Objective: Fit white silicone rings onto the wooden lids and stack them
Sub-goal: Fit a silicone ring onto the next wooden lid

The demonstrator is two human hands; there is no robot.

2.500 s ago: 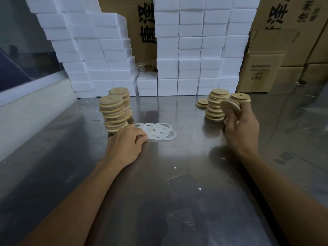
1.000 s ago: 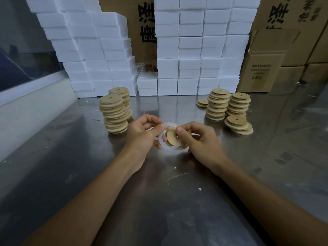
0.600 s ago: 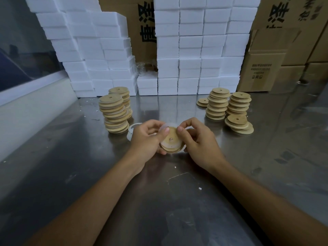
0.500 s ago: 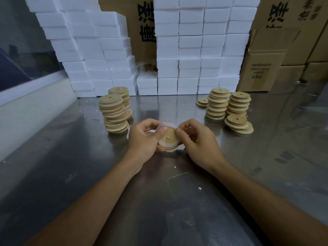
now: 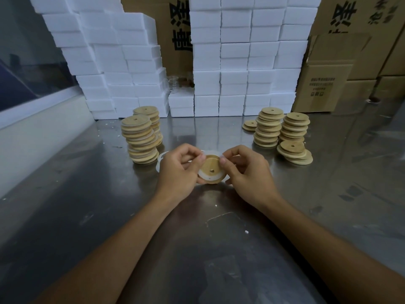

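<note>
- Since half a second ago, ring [image 5: 207,177] has seated further round lid [image 5: 212,168], held above mid-desk [image 5: 87,194].
- Left hand [image 5: 177,170] and right hand [image 5: 249,172] fingers clamp its rim.
- Next, likely: press the last stretch home, then stack left [image 5: 140,140].

The scratched steel table [image 5: 92,216] carries stacks of round wooden lids [image 5: 140,141] left and right [image 5: 268,128], loose white silicone rings [image 5: 161,159], white foam blocks [image 5: 236,95] behind.
</note>
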